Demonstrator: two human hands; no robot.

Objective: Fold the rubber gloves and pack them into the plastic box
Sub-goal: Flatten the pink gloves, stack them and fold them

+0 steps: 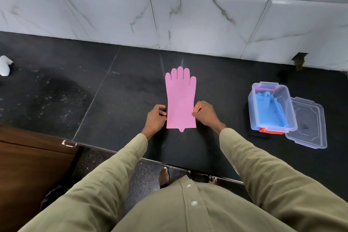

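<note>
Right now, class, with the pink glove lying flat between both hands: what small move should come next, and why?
Probably fold the pink glove in half. It lies flat and unfolded on the counter, the left hand and right hand pinch its side edges near the cuff, and the plastic box already holding blue gloves looks too short for it.

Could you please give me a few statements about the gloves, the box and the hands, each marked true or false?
1. The pink glove lies flat and unfolded on the counter. True.
2. The box is empty. False: a blue glove is inside it.
3. The lid is snapped onto the box. False: it lies on the counter to the box's right.
4. The left hand and right hand are at opposite edges of the pink glove near its cuff. True.
5. The pink glove's fingers point toward the person. False: they point toward the tiled wall.
</note>
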